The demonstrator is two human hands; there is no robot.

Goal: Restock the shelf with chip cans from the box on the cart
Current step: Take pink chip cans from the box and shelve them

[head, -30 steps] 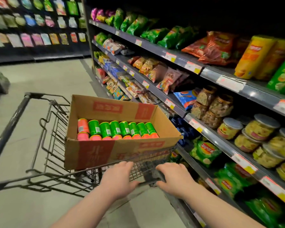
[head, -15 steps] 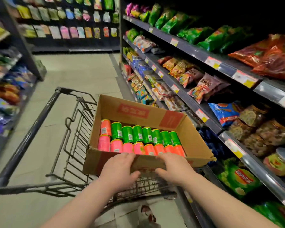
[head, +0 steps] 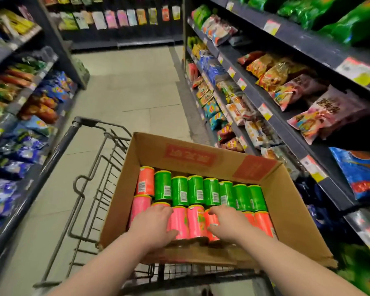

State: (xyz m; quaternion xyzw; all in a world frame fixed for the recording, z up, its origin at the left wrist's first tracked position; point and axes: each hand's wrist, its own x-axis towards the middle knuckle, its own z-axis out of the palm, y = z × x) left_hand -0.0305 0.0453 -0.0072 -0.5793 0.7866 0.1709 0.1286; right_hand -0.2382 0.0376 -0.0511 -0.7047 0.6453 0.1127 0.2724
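Observation:
An open cardboard box sits across the wire cart. Chip cans lie on their sides inside it: a back row of green cans with one orange can at its left end, and a front row of pink and orange cans. My left hand reaches into the box and curls over a pink can at the left of the front row. My right hand curls round an orange can near the middle of that row.
Dark shelving packed with snack bags runs along the right, close beside the box. Another snack shelf lines the left side. Tiled aisle floor stretches ahead to a far wall of hanging packets.
The view has swung left down the aisle. Both hands left the cart's near edge, crossed the box's front wall, and now lie on the front row of cans.

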